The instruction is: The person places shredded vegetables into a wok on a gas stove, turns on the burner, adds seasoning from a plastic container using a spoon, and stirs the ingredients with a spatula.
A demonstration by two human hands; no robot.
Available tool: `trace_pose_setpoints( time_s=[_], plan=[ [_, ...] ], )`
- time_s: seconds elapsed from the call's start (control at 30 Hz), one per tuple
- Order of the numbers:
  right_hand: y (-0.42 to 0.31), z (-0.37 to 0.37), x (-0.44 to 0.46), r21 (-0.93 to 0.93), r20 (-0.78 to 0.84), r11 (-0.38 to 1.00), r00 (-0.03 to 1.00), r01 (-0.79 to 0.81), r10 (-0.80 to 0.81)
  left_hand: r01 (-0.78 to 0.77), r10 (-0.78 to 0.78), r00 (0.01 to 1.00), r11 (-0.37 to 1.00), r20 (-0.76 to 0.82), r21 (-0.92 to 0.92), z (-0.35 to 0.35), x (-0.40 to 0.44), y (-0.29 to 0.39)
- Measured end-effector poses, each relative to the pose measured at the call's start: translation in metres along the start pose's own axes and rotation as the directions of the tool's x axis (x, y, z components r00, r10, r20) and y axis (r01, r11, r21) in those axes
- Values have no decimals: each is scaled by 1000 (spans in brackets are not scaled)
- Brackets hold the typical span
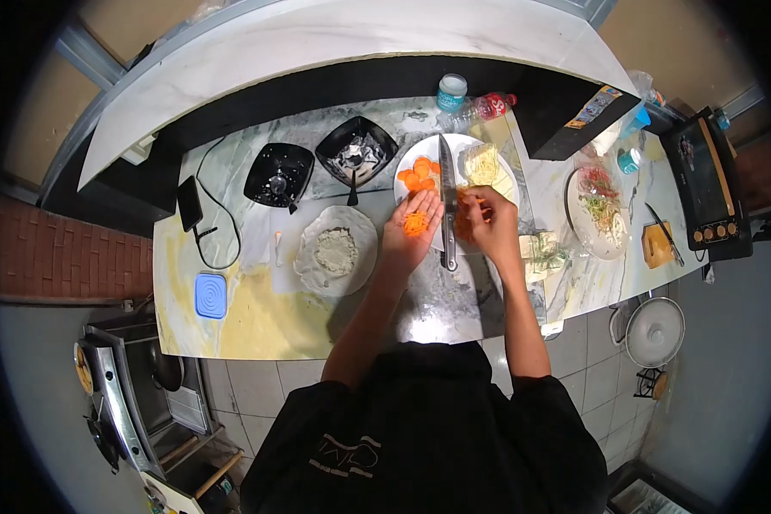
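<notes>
My left hand [413, 230] is palm up near the plate's lower left edge, with a small heap of shredded carrot [415, 224] on it. Over the right part of the white plate [461, 141] is my right hand [488, 218], its fingers bent and pinched together near more shredded carrot [464, 224]; what they hold is too small to make out. A large knife [447, 197] lies across the plate between my hands. Carrot slices [419, 175] and a pale shredded block [481, 163] rest on the plate. To the left is a round white wrapper [364, 248] with a crumbly white filling [336, 252].
Two black bowls [278, 175] [356, 151] stand behind the wrapper. A phone [190, 204] with a cable and a blue lid [211, 295] lie at left. Bottles [493, 105] stand at the back. At right are another plate [581, 224], a small knife [665, 235] and an oven [707, 184].
</notes>
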State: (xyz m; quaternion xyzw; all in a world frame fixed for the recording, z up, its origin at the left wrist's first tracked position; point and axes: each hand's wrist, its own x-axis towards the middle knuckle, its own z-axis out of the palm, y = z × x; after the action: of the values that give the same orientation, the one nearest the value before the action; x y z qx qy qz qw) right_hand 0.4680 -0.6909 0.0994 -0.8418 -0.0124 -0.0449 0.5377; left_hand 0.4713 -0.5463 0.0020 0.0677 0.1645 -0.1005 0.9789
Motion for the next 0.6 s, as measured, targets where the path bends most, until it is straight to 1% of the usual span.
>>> trace_pose_setpoints(
  time_s=[0.03,0.07,0.1,0.13,0.2,0.27,0.3,0.33,0.4,0.43,0.47,0.5,0.53,0.57,0.6],
  plan=[
    [18,-1,-2,-150,14,988,1000,24,-22,4,-4,1000,1000,1,3,-2,-1,1],
    [36,-2,-3,-296,32,954,999,50,-43,-45,44,999,996,20,71,-4,-2,3],
    [33,-1,-8,-376,115,927,993,16,29,-98,93,995,986,43,138,-5,-2,6],
    [30,3,-17,-455,191,891,975,-11,109,-98,92,995,985,44,141,-3,-2,8],
    [37,16,-28,-470,199,883,975,8,97,-68,75,995,991,-67,113,-1,-3,13],
    [45,28,-34,-520,163,854,982,2,97,-58,63,997,993,-49,99,-8,-2,16],
    [50,33,-35,-514,149,856,989,55,26,-48,50,998,995,-27,85,-8,-2,18],
    [54,37,-35,-512,147,857,989,52,28,-46,48,998,995,-28,88,-9,-2,18],
    [59,44,-33,-461,78,886,997,47,-12,-33,35,999,995,-14,96,-10,-4,18],
    [54,45,-32,-476,88,878,996,58,-18,-30,32,999,995,-14,99,-22,0,20],
    [57,44,-30,-475,84,878,996,55,-17,84,-66,968,994,243,-66,-40,6,22],
    [63,43,-27,-338,91,940,996,35,-4,234,-111,862,953,494,-194,-51,10,23],
    [64,40,-25,-195,102,981,995,14,6,237,-114,861,952,495,-192,-32,2,21],
    [66,34,-24,-169,46,984,998,59,-52,115,-90,971,988,221,-100,-13,-6,18],
    [66,28,-21,-169,45,984,998,58,-52,21,-19,998,999,-67,26,2,-14,17]
  ],
)
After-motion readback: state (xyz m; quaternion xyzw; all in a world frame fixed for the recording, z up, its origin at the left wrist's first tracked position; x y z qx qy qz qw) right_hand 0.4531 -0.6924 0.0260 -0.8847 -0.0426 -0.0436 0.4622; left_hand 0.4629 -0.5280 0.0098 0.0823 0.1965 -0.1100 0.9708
